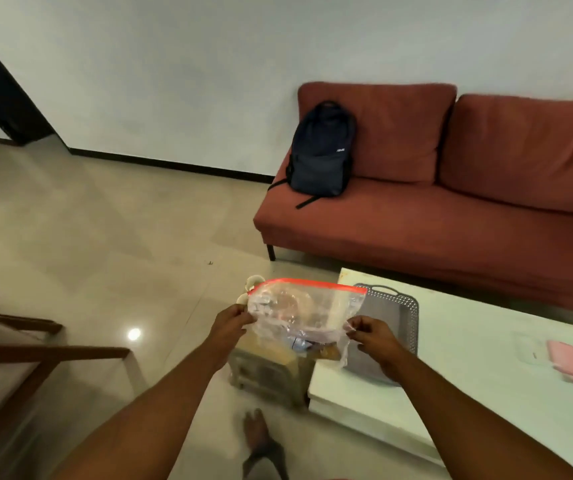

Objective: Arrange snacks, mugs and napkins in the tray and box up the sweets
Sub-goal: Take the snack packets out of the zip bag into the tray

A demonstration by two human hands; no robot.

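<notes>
A clear bag (307,315) with a red zip strip is held in the air by 2 hands, above a small stool (271,370) and just off the left edge of the white bench (468,344). The left hand (230,323) is pinched on the bag's left side, its fingers closed on the plastic; the right hand (373,336) is clamped the same way on the lower right corner. The bag's long axis runs left to right, zip strip on top and tilted slightly down to the right. Its contents are blurred and cannot be made out.

A grey tray (401,318) is set at the bench's left end, partly hidden behind the bag and right hand. Open floor (105,220) is seen to the left. A backpack (321,150) is propped on the red sofa (468,202); its small white logo cannot be read.
</notes>
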